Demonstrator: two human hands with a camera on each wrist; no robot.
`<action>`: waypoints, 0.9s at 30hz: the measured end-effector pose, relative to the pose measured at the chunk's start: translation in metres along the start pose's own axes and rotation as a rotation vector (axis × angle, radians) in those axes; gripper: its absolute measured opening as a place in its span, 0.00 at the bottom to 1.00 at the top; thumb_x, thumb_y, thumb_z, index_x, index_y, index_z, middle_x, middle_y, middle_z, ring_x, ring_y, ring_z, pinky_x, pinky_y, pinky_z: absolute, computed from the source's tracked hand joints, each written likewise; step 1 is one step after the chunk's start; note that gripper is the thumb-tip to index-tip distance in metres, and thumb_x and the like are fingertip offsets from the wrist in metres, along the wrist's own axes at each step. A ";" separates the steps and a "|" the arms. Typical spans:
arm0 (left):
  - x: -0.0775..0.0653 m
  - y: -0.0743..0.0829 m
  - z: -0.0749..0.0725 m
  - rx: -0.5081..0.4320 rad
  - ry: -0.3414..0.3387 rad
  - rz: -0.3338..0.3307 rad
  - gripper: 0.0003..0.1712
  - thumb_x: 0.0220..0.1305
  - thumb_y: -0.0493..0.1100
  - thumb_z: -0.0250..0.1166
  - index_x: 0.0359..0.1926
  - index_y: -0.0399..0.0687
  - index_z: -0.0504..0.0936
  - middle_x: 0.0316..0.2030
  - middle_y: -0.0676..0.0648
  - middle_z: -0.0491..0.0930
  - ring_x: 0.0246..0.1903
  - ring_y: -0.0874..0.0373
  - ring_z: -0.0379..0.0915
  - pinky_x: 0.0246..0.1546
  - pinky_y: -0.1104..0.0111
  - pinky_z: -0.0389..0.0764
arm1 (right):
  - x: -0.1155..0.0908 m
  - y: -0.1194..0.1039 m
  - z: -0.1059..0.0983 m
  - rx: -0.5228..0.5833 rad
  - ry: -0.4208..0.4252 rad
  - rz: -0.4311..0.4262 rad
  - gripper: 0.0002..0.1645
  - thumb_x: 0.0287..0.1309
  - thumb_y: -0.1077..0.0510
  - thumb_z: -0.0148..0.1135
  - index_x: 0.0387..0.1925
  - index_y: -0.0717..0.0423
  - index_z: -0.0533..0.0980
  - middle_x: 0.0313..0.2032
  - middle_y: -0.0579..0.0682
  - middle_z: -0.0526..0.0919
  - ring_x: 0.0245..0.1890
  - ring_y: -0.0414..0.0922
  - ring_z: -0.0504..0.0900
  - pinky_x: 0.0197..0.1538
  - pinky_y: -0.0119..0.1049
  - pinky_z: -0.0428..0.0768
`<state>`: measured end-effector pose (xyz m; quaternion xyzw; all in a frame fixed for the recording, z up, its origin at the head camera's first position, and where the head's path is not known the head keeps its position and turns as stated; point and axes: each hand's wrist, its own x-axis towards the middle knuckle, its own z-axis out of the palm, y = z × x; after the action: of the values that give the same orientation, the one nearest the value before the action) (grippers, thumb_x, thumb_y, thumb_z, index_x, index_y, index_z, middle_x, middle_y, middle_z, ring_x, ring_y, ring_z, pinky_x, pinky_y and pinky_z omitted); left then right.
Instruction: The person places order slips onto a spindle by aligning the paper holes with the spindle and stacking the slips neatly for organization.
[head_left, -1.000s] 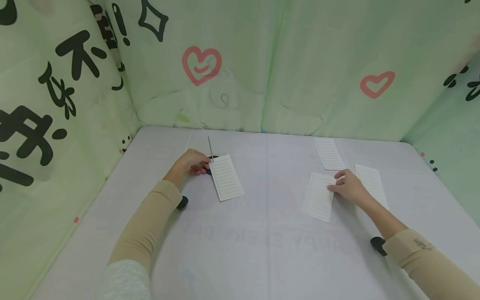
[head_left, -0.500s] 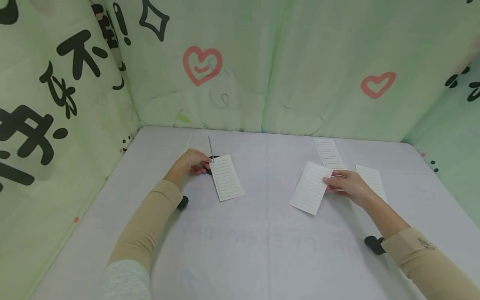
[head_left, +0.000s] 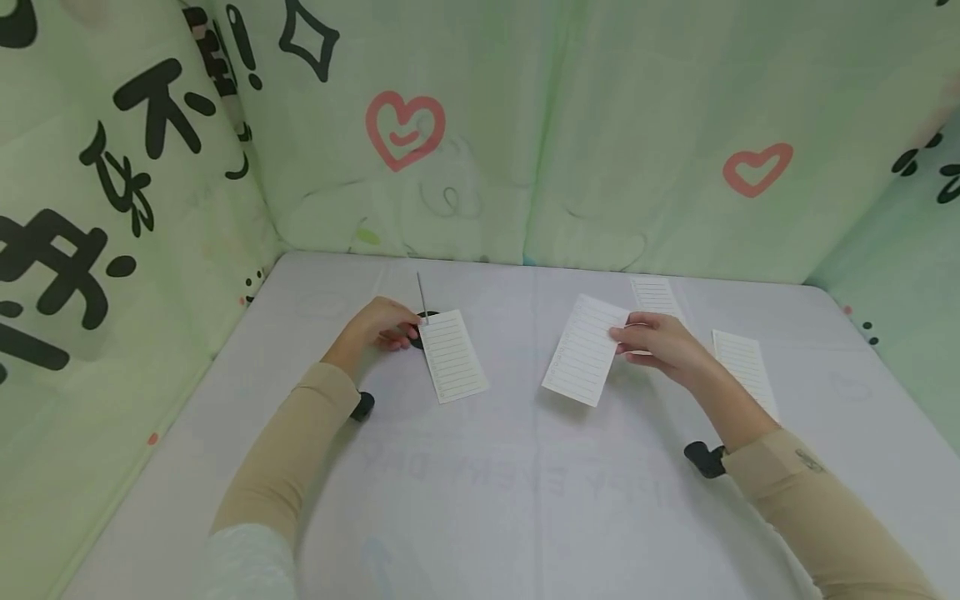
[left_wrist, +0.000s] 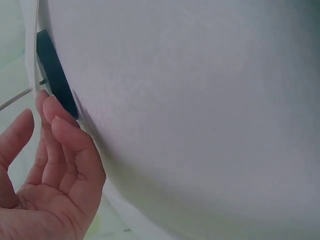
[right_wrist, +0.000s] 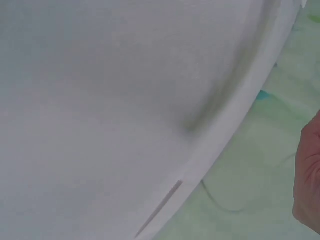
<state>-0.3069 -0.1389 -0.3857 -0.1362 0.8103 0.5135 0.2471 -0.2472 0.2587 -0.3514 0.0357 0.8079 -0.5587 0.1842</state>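
Note:
A paper spike stands at the left of the table: a thin upright metal rod (head_left: 422, 292) on a dark round base (left_wrist: 56, 72). A white lined card (head_left: 453, 357) is on the rod. My left hand (head_left: 386, 322) is beside the spike; its fingertips touch the base's edge and the thumb stands apart from the fingers in the left wrist view. My right hand (head_left: 660, 343) pinches another lined card (head_left: 585, 350) by its right edge, tilted above the table right of centre. Only part of that hand shows in the right wrist view.
Two lined cards lie at the right: one at the back (head_left: 654, 297), partly behind my right hand, and one further right (head_left: 744, 367). A white cloth covers the table (head_left: 480, 508). Printed green curtains (head_left: 600, 167) hang close along the back and sides.
My right hand has lifted a card off the table and carried it left towards the paper spike. The left hand and the card on the rod have stayed in place.

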 end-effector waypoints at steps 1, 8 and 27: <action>-0.001 0.000 -0.001 0.001 0.006 0.012 0.16 0.61 0.41 0.59 0.48 0.37 0.75 0.23 0.50 0.77 0.16 0.62 0.72 0.21 0.74 0.74 | 0.001 -0.003 0.003 -0.002 -0.004 -0.008 0.33 0.57 0.52 0.61 0.54 0.68 0.58 0.29 0.40 0.78 0.30 0.34 0.79 0.37 0.24 0.76; -0.021 -0.001 -0.002 0.019 0.139 0.189 0.14 0.61 0.38 0.56 0.44 0.32 0.75 0.24 0.47 0.77 0.17 0.61 0.72 0.23 0.72 0.74 | 0.008 -0.023 0.028 0.005 -0.034 -0.045 0.25 0.56 0.55 0.62 0.47 0.66 0.63 0.28 0.41 0.79 0.29 0.36 0.79 0.35 0.26 0.76; -0.060 0.015 0.029 0.048 -0.098 0.306 0.20 0.62 0.46 0.58 0.49 0.35 0.75 0.39 0.39 0.80 0.31 0.52 0.77 0.32 0.69 0.78 | 0.010 -0.033 0.097 -0.028 -0.240 -0.063 0.18 0.54 0.61 0.63 0.42 0.64 0.66 0.25 0.45 0.79 0.28 0.42 0.78 0.38 0.36 0.77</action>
<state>-0.2556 -0.1085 -0.3517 0.0199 0.8207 0.5316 0.2083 -0.2407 0.1564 -0.3553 -0.0592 0.7885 -0.5531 0.2624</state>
